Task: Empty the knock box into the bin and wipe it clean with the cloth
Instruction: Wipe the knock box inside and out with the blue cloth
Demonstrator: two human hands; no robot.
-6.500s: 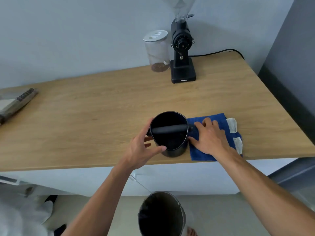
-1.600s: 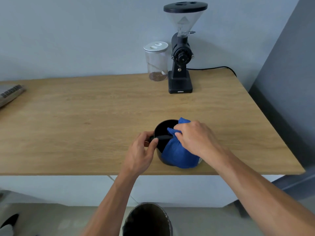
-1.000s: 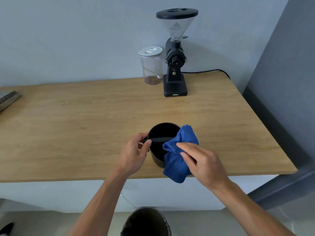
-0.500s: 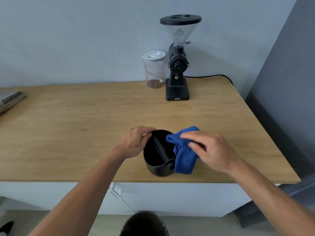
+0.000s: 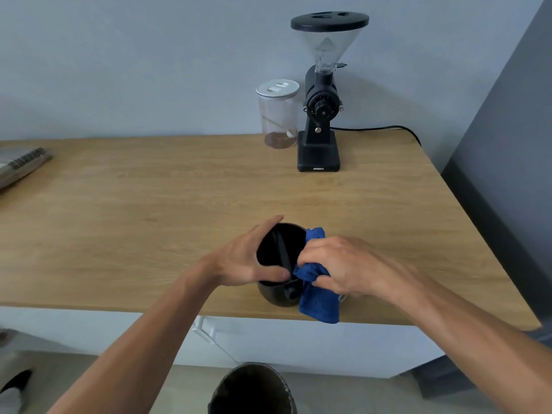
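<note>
The black round knock box (image 5: 276, 294) stands upright near the front edge of the wooden counter (image 5: 149, 222), its knock bar running front to back across the opening. My left hand (image 5: 243, 259) grips its left rim and wall. My right hand (image 5: 340, 265) is closed on the blue cloth (image 5: 318, 306), pressing it against the box's right rim; the cloth hangs down the right outer wall and past the counter edge. The dark bin (image 5: 252, 389) sits on the floor straight below the box.
A black coffee grinder (image 5: 321, 115) with a clear hopper and a lidded glass jar (image 5: 278, 115) stand at the back by the wall, a power cord (image 5: 379, 128) trailing right. A spiral notebook (image 5: 21, 165) lies at the far left. A grey wall borders the counter's right side.
The knock box has been turned, so its bar now runs front to back. My right hand has bunched the cloth tighter on the right rim; my left hand has shifted around the left wall.
</note>
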